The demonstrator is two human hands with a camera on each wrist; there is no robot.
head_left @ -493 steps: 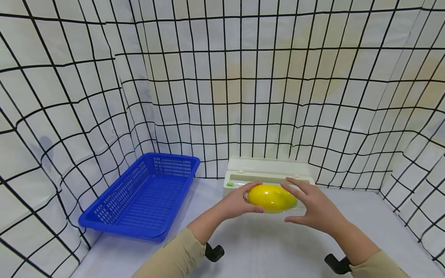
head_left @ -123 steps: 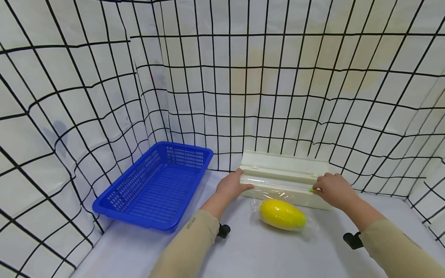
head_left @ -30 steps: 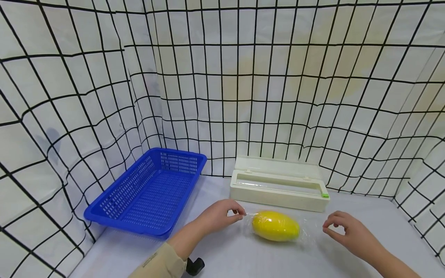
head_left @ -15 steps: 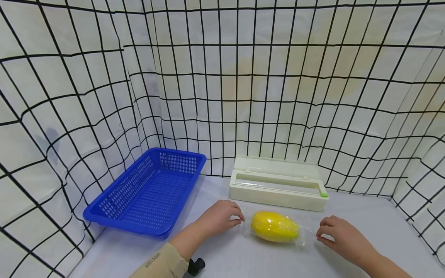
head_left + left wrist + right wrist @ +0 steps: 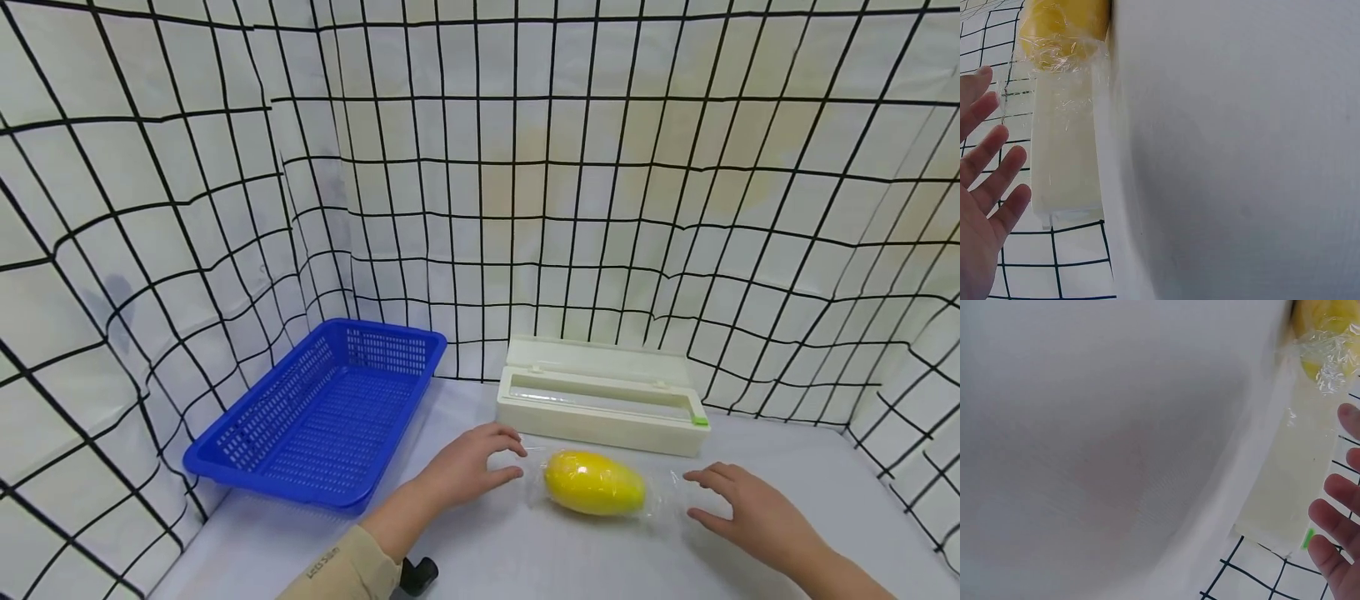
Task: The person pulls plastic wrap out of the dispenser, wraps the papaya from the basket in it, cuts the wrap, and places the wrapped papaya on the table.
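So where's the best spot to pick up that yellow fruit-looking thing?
I'd come from above and grip the yellow fruit round its plump middle: it lies lengthwise, its top is unobstructed, and the loose clear wrap at both ends would probably give a poorer hold.

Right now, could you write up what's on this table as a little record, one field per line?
yellow fruit: wrapped in clear film, lying on white table
white box: just behind the fruit, lid open
green piece: at the box's right end
blue basket: left of the box
hands: left hand and right hand at either end of the fruit, both loosely open; contact with the film unclear
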